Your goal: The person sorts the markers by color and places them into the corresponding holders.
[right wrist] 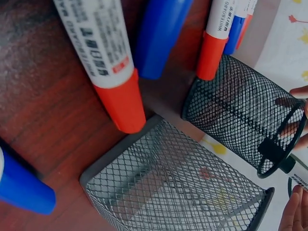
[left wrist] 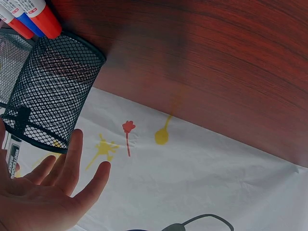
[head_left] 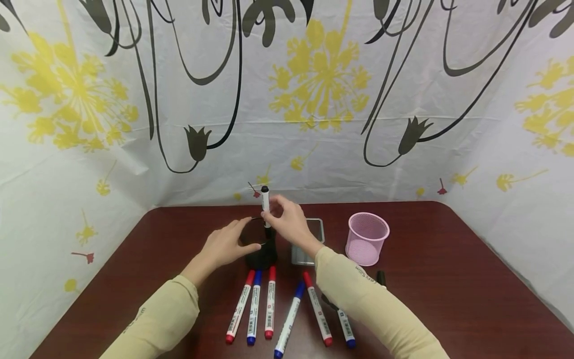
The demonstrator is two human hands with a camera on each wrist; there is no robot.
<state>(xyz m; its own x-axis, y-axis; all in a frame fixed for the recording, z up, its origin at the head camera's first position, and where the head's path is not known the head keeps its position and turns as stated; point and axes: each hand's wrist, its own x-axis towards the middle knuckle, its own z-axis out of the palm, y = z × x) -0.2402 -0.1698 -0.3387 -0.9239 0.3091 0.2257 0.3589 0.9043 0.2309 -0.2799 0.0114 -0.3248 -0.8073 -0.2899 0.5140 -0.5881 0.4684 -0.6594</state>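
Observation:
A black mesh pen cup (head_left: 261, 258) stands near the back of the table. My right hand (head_left: 290, 222) pinches a white whiteboard marker (head_left: 266, 202) with black ends, upright over the cup. Its lower black end (right wrist: 272, 148) shows through the mesh, inside the cup's mouth. Around the left side of the rim my left hand (head_left: 226, 244) is spread, thumb apart from the fingers. In the left wrist view its loosely bent fingers (left wrist: 74, 159) are beside the rim; whether they touch it I cannot tell.
Right of the cup stands a grey mesh holder (right wrist: 178, 178), partly behind my right hand. Farther right is a pink mesh cup (head_left: 366, 244). Several red and blue markers (head_left: 253, 309) lie in front, and a black-capped one (head_left: 380, 277) is partly under my right sleeve.

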